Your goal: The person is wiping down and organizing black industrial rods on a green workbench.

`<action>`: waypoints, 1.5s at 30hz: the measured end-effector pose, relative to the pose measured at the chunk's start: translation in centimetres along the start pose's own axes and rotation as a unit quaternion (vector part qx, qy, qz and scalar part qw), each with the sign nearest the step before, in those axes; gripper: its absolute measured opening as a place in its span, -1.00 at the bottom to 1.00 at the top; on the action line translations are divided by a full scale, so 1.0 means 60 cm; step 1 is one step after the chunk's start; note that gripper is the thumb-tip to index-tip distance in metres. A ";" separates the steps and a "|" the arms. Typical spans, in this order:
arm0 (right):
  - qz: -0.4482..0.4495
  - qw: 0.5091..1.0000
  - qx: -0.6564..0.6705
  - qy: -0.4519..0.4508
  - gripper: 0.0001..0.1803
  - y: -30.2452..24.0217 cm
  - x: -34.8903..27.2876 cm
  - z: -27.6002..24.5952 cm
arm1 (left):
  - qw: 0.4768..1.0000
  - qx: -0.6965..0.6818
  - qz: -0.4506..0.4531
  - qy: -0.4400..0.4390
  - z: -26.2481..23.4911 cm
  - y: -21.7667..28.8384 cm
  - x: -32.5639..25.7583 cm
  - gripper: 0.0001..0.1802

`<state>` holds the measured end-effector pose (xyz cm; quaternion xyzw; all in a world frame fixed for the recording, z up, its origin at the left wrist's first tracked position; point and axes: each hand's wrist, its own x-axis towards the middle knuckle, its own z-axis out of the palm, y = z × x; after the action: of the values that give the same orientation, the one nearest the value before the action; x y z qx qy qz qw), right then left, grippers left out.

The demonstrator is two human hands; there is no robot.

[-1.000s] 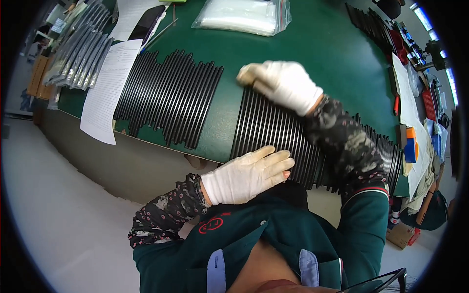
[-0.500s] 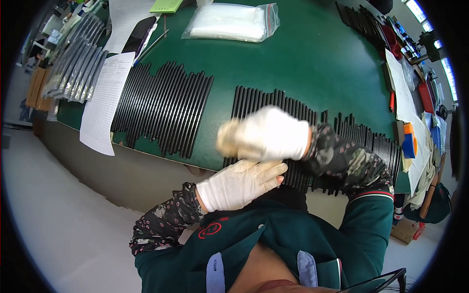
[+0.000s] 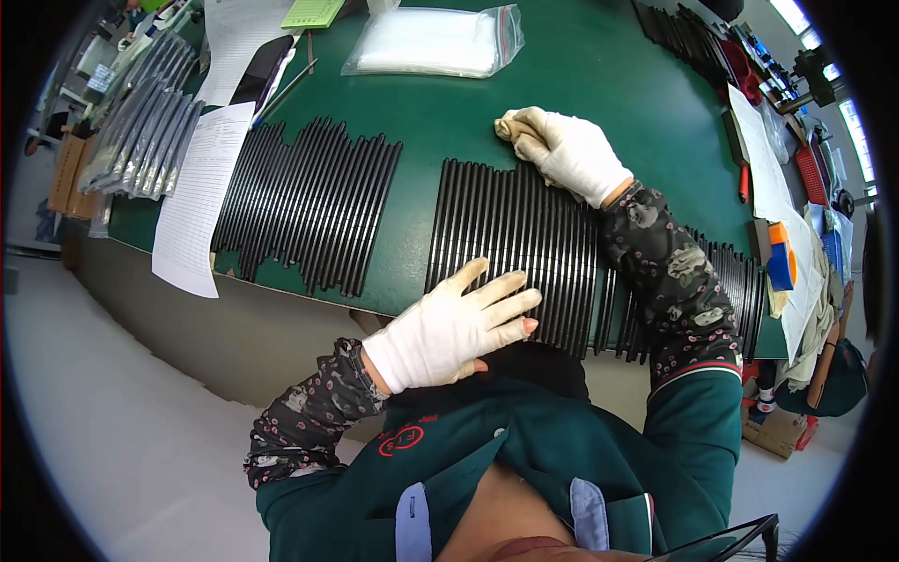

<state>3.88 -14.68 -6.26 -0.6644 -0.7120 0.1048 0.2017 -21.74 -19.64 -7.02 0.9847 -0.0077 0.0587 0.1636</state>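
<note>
Under the flat, open-fingered left hand (image 3: 449, 328) the near ends of the black strips (image 3: 524, 244) are pressed, while a folded cloth (image 3: 513, 126) is gripped by the right hand (image 3: 571, 150) at their far ends.

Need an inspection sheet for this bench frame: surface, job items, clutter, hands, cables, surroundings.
Surface: green table, bare in the middle.
Job's things: row of black strips at the near edge; second row of black strips to its left.
Clutter: printed sheet hanging over the edge; clear bag; grey bagged bundles; orange and blue tool.
Hands: left hand, gloved, flat on the near strips; right hand, gloved, clutching a cloth at the strips' far ends.
Cables: nothing seen.
Surroundings: pale floor; cardboard box.
</note>
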 end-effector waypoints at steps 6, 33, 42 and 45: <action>-0.017 0.999 -0.025 0.029 -0.72 0.005 -0.002 -0.009 | 1.000 0.023 -0.011 -0.008 -0.009 -0.015 -0.025 -0.27; -0.280 0.960 0.016 0.004 -0.87 -0.107 0.028 0.053 | 0.999 -0.029 0.040 0.020 0.018 -0.022 -0.038 -0.26; -0.221 0.973 -0.054 0.037 -0.84 -0.068 0.054 0.046 | 0.998 -0.033 0.050 0.015 0.014 -0.025 -0.036 -0.28; -0.376 0.907 0.129 -0.141 -0.92 -0.139 -0.026 0.048 | 0.992 -0.123 0.011 0.005 0.023 -0.015 -0.045 -0.39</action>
<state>-4.82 -16.67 -5.60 -0.2944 -0.9102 0.2046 0.2075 -24.24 -19.26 -8.90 0.9567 -0.0251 0.0636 0.2829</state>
